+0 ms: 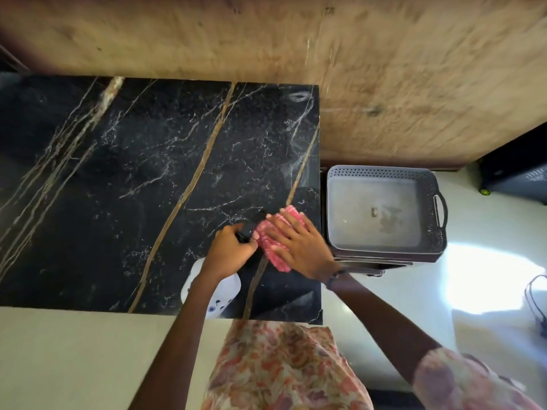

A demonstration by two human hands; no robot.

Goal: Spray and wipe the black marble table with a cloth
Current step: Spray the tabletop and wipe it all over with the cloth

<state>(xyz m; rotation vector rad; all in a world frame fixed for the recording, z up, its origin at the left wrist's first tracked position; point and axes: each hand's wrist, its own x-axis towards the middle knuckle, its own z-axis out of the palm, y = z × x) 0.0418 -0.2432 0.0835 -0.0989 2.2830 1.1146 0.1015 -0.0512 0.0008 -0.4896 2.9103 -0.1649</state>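
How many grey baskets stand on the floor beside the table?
1 shows fully: the grey basket, right of the black marble table. Rims beneath it suggest more stacked underneath, but their number cannot be told.

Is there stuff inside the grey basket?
No, the grey basket beside the black marble table shows only its bare bottom.

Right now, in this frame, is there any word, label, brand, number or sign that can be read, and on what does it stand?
None can be read.
Spray bottle in the left hand: dark blue marks on its white body, too small and partly hidden to read.
Grey basket beside the table: a small dark patch on its floor, too blurred to read.
Pink cloth under the right hand: no text.
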